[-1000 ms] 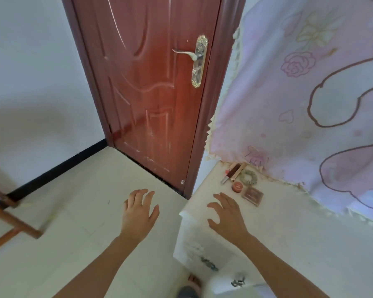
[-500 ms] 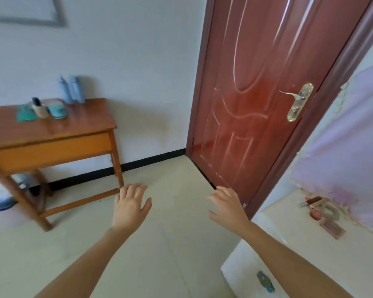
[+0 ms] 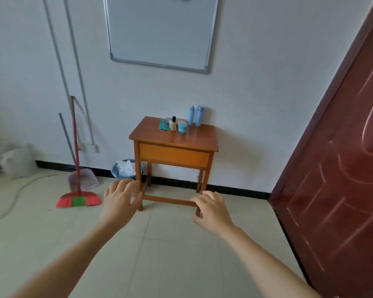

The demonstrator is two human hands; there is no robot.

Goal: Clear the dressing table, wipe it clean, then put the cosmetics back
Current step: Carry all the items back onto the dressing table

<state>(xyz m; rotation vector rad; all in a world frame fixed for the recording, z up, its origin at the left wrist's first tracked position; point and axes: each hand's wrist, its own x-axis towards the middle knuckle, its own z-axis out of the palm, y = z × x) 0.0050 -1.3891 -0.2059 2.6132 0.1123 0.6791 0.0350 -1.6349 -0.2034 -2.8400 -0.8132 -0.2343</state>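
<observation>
A small wooden dressing table (image 3: 157, 136) stands against the white wall ahead. On its back part sit two light blue bottles (image 3: 195, 115), a teal jar (image 3: 182, 128), a small foundation bottle with a black cap (image 3: 173, 124) and a teal cloth (image 3: 163, 124). My left hand (image 3: 120, 201) and my right hand (image 3: 212, 208) are stretched out in front of me, low and well short of the table. Both hold nothing, with fingers spread.
A red broom (image 3: 79, 198) and a dustpan (image 3: 84, 179) lean on the wall to the left. A blue waste bin (image 3: 125, 168) with paper stands beside the table's left leg. A whiteboard (image 3: 159, 31) hangs above. The red-brown door (image 3: 340, 168) is at right.
My view has swung left, away from the door and the white counter with the small cosmetics, and now faces the wooden table. Both hands stay open and empty.
</observation>
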